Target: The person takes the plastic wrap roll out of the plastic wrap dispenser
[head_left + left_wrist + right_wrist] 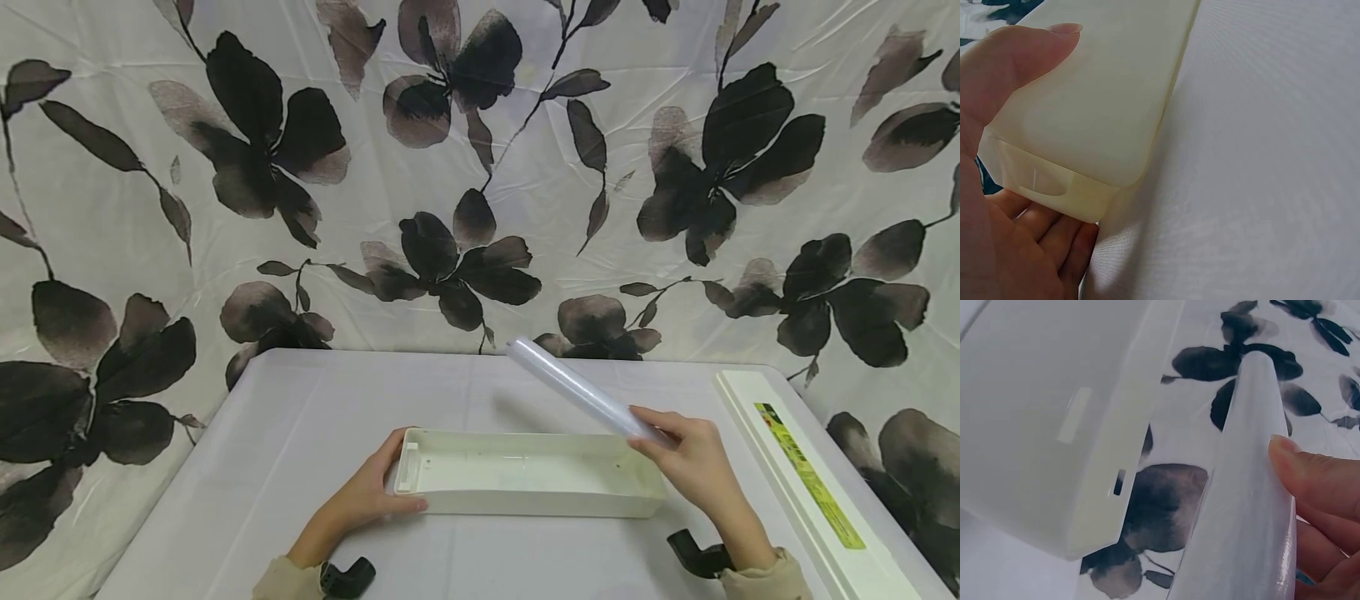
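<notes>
A long cream plastic box lies on the white table, its hollow side facing up. My left hand grips its left end, thumb on the front wall and fingers round the end. The left wrist view shows the thumb on the box's side and the fingers under the end. My right hand holds a roll of clear plastic wrap by its near end. The roll slants up to the left, over the box's right rear. In the right wrist view the thumb presses along the roll, apart from the box.
A long white cover with a yellow label lies along the table's right side. Behind the table hangs a floral cloth. Black curved pieces sit at both wrists.
</notes>
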Motion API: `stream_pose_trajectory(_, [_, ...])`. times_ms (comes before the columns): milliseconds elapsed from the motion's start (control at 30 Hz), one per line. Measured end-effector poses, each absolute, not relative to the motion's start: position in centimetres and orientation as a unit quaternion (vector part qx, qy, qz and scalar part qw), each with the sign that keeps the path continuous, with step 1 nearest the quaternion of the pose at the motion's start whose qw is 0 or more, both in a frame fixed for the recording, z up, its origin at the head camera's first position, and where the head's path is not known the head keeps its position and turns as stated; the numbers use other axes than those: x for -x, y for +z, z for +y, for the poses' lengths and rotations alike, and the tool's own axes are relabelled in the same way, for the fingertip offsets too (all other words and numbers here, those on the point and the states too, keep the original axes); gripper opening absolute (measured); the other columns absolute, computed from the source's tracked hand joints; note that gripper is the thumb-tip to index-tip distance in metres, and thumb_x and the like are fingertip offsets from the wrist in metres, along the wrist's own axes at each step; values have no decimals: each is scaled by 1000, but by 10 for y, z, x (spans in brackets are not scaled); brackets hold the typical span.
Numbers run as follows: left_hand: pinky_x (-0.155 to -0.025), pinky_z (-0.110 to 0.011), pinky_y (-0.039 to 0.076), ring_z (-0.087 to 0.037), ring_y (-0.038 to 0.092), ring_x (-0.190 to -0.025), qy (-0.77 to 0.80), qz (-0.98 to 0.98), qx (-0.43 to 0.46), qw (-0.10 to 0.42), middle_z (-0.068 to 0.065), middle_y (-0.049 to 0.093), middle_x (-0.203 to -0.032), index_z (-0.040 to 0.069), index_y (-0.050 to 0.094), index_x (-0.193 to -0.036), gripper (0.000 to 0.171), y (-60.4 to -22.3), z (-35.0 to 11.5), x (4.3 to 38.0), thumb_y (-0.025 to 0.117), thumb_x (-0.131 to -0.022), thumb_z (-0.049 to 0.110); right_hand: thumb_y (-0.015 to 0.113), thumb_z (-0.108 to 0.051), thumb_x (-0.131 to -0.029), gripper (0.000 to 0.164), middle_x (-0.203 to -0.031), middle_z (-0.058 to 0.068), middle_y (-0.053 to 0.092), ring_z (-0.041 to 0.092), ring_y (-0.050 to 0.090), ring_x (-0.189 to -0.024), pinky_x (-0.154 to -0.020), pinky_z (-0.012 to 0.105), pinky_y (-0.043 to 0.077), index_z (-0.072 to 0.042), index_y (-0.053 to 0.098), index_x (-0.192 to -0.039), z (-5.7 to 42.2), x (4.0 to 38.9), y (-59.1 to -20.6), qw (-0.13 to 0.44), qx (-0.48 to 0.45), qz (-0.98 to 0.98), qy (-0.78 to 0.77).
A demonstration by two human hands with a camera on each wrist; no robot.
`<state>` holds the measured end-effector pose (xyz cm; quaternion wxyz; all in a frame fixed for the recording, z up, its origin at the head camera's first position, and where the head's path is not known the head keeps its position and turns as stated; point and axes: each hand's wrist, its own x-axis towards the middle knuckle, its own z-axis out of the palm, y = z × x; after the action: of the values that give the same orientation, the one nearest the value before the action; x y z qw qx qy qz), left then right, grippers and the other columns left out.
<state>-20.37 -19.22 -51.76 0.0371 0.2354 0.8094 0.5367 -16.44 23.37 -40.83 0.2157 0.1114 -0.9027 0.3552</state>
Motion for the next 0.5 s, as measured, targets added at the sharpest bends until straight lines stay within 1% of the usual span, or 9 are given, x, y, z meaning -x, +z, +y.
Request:
stream_pose_trajectory(200, [-105, -63, 28, -31, 48, -127, 538, 808, -236, 38, -5, 56, -137, 13, 40, -145, 96, -517, -192, 204, 91, -65, 26, 84, 4, -72, 38, -102, 18, 73, 22, 64, -82, -64, 24, 51, 1, 75, -109, 237, 162, -407, 210, -94, -904, 360])
stream_pose_trajectory(400, [-105, -64, 27, -31, 48, -128, 537, 810, -234, 39, -5, 56, -137, 11, 40, -145, 97, -517, -192, 204, 91, -65, 27, 84, 1, -74, 39, -106, 23, 71, 21, 58, -74, -56, 23, 47, 3, 73, -112, 241, 159, -406, 199, -79, -908, 360])
stream_pose_trajectory(500, [-105, -63, 27, -31, 48, -127, 536, 810, -233, 39, -5, 56, -136, 9, 39, -145, 97, -518, -192, 204, 91, -65, 27, 85, 0, -73, 40, -107, 22, 71, 21, 58, -75, -56, 22, 47, 3, 73, -112, 243, 159, -406, 201, -75, -909, 358])
